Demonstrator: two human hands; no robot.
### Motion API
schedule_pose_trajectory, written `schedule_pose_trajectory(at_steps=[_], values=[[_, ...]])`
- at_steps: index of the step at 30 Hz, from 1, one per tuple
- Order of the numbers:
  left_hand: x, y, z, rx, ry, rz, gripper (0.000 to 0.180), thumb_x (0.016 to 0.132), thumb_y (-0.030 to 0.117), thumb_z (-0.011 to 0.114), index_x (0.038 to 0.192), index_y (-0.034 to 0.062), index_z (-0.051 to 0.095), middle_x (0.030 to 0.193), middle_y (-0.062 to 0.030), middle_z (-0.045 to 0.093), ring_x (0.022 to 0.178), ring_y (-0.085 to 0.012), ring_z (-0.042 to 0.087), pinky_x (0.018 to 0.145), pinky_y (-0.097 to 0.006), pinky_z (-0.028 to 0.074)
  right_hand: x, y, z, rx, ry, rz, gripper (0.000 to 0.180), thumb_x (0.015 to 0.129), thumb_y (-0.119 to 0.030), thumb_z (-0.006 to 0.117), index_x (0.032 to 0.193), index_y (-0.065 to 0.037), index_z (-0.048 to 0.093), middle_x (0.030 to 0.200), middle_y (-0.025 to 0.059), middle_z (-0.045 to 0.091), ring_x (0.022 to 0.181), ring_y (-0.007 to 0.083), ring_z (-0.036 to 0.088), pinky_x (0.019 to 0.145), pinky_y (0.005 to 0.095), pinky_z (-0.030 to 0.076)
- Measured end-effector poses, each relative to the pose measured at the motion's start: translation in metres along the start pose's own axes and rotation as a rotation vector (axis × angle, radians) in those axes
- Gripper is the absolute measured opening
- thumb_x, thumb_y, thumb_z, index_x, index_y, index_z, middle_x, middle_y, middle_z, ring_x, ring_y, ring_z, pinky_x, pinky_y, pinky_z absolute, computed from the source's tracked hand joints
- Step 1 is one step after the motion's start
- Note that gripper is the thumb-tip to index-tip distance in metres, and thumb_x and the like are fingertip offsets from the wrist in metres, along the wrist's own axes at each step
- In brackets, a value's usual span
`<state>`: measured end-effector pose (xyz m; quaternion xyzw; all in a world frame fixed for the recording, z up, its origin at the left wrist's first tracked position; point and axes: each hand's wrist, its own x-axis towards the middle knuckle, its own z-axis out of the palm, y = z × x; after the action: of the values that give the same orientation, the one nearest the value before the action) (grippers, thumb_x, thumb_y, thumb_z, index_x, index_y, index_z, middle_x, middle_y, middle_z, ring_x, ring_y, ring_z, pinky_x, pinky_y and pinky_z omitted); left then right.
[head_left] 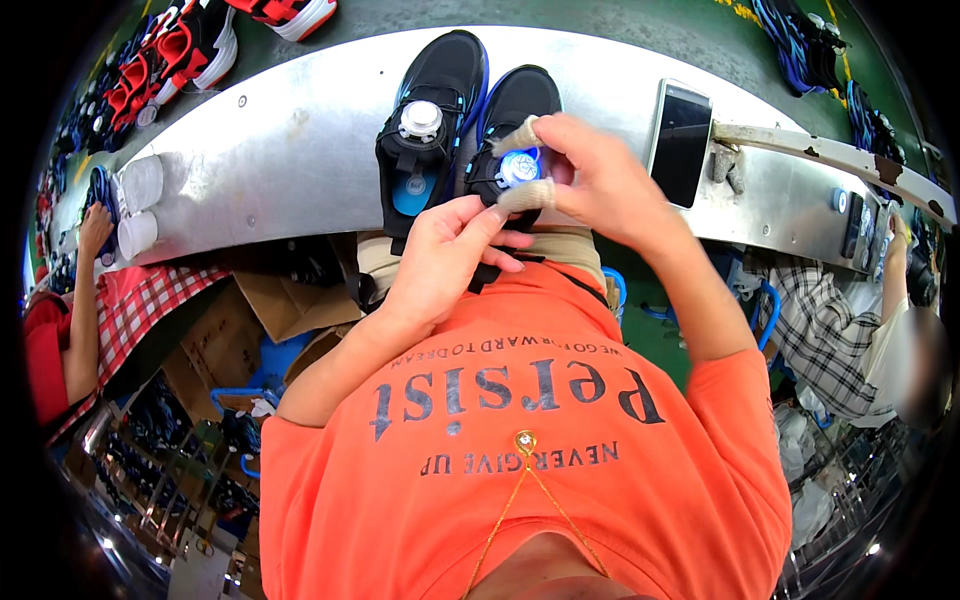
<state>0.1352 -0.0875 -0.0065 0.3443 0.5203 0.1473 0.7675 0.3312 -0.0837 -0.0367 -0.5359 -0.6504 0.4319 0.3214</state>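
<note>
Two black shoes with blue trim lie side by side in front of me, toes pointing away. On the tongue of the left shoe point(432, 85) sits a round white dial point(421, 120). The right shoe point(522, 95) carries a round blue-and-white dial point(519, 168) on its tongue. My right hand point(605, 185) has its thumb and a finger, both in beige cloth finger covers, closed around that dial's sides. At the heel end of the same shoe, my left hand point(448, 250) is closed, its fingers around the heel; the grip is partly hidden.
A curved metal table point(300, 130) carries a phone point(681, 140) on the right, beside a worn white bar point(830, 155). Clear plastic cups point(140, 185) stand at its left end. Co-workers' arms point(85, 300) show at both sides; red shoes point(190, 45) lie beyond the table.
</note>
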Motion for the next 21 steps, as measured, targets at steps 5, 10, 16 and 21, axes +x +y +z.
schedule_pose_trajectory(at_steps=[5, 10, 16, 21], values=[[-0.002, 0.003, 0.004, 0.0, -0.013, -0.042, 0.026, 0.098, 0.017, 0.049, 0.11, -0.0035, 0.059, 0.101, -0.0138, 0.066, 0.082, -0.0165, 0.066, 0.071, -0.026, 0.053, -0.001, -0.005, -0.003, 0.066, -0.035, -0.05, 0.035, 0.073, -0.016, 0.073, 0.107, -0.011, 0.066, 0.076, 0.0055, 0.055, 0.066, 0.0188, 0.051, 0.062, 0.0284, 0.045], [-0.001, -0.002, 0.005, -0.034, -0.026, -0.004, 0.026, 0.098, 0.016, 0.048, 0.11, -0.0033, 0.059, 0.103, -0.0119, 0.065, 0.088, -0.0177, 0.066, 0.072, -0.026, 0.053, -0.002, -0.009, -0.011, 0.056, -0.074, -0.041, 0.033, 0.076, -0.017, 0.07, 0.108, -0.012, 0.065, 0.079, 0.0103, 0.057, 0.071, 0.0262, 0.057, 0.066, 0.0334, 0.047], [-0.002, -0.002, 0.011, -0.048, -0.024, 0.009, 0.026, 0.098, 0.017, 0.048, 0.11, -0.0038, 0.059, 0.105, -0.0106, 0.064, 0.092, -0.0183, 0.066, 0.071, -0.027, 0.054, -0.012, -0.007, -0.001, -0.083, 0.058, 0.036, 0.037, 0.073, -0.017, 0.075, 0.109, -0.01, 0.067, 0.08, 0.0024, 0.053, 0.064, 0.0137, 0.047, 0.06, 0.0253, 0.042], [-0.003, -0.002, 0.014, -0.051, -0.03, 0.007, 0.026, 0.098, 0.017, 0.048, 0.11, -0.0037, 0.059, 0.105, -0.0101, 0.064, 0.092, -0.0185, 0.066, 0.071, -0.026, 0.054, -0.01, -0.001, -0.013, 0.067, -0.044, -0.056, 0.034, 0.076, -0.013, 0.071, 0.11, -0.011, 0.067, 0.081, 0.0025, 0.055, 0.065, 0.0139, 0.048, 0.06, 0.0249, 0.042]])
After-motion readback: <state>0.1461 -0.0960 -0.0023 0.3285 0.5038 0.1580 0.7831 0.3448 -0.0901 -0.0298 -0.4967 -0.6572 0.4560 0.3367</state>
